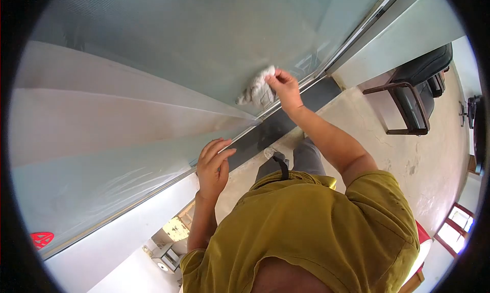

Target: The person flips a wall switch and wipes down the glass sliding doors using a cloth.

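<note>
A crumpled greyish-white cloth (pixel 259 90) hangs from the pinched fingers of my right hand (pixel 287 89). It lies against, or very close to, the lower part of a frosted glass panel (pixel 204 32), near the metal edge strip. Empty, with fingers apart and slightly curved, my left hand (pixel 213 166) is beside the edge of the lower-left glass panel (pixel 127 183). Whether its fingertips touch that edge I cannot tell.
A dark sill (pixel 265 137) runs along the foot of the glass. At the right, a black armchair (pixel 413 89) stands on the pale floor (pixel 367 140). A red decoration (pixel 42 239) is on the glass at far left. A scale-like device (pixel 166 260) sits at lower left.
</note>
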### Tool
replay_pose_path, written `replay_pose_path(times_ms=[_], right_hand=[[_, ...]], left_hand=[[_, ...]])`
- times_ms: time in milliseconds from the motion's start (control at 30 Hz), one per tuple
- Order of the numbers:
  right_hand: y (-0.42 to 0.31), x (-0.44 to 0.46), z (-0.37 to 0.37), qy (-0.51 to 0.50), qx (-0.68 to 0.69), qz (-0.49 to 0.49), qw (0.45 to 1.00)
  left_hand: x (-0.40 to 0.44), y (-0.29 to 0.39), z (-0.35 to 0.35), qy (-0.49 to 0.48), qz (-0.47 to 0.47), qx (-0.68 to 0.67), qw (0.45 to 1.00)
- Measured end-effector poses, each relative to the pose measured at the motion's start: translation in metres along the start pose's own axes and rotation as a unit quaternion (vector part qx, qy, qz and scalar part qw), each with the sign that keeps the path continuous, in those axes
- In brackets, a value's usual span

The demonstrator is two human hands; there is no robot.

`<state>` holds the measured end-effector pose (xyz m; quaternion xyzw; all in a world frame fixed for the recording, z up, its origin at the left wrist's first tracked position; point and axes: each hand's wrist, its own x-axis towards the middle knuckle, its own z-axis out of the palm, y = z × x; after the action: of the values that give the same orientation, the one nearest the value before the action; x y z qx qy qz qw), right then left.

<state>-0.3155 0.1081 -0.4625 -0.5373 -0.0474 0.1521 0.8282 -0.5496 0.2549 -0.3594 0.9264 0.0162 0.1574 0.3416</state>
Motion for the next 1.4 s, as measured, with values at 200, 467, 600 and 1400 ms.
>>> replay_pose_path(times_ms=[200, 467, 600, 1400], right_hand=[[0.066, 0.012, -0.026, -0.019, -0.09, 0.15, 0.984], [-0.126, -0.025, 0.061, -0.154, 0.104, -0.006, 0.983], [-0.126, -0.025, 0.072, -0.265, 0.03, -0.118, 0.957], [-0.064, -0.044, 0.081, -0.279, -0.135, -0.176, 0.934]], left_hand=[[-0.002, -0.003, 0.01, -0.02, -0.004, -0.009, 1.0], [-0.006, -0.003, 0.018, -0.031, -0.002, -0.02, 0.999], [0.002, 0.003, 0.019, -0.028, 0.008, -0.016, 0.999], [-0.012, 0.011, 0.054, -0.072, 0.018, -0.048, 0.996]])
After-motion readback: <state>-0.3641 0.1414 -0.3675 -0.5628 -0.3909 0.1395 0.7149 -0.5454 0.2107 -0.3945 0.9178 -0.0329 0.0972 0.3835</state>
